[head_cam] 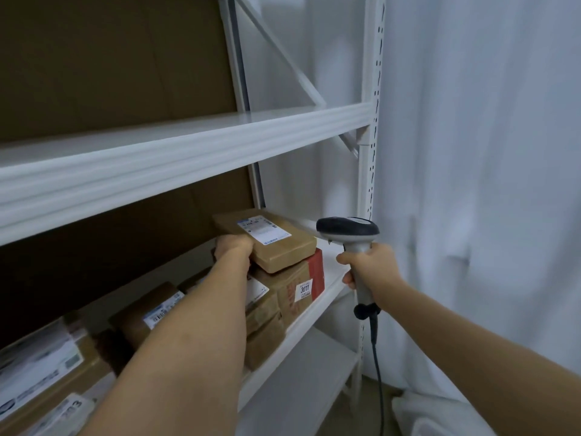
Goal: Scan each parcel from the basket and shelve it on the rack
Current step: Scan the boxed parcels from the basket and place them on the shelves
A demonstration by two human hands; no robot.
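So, nearest the camera the right hand point(371, 267) has its grip wrapped round the handle of a grey-and-black corded barcode scanner point(347, 231), just holding it out to the side. A bit further in, the left hand point(234, 247) grips the near end of a flat brown cardboard parcel with a white label point(267, 239), which is sitting on top of a brown box with a red side and a "3011" sticker point(301, 284) on the white metal rack point(188, 158). Looks like the shelving step, scan presumably done. Next I'd guess: let go once it sits stable on the stack, then go back for another parcel.
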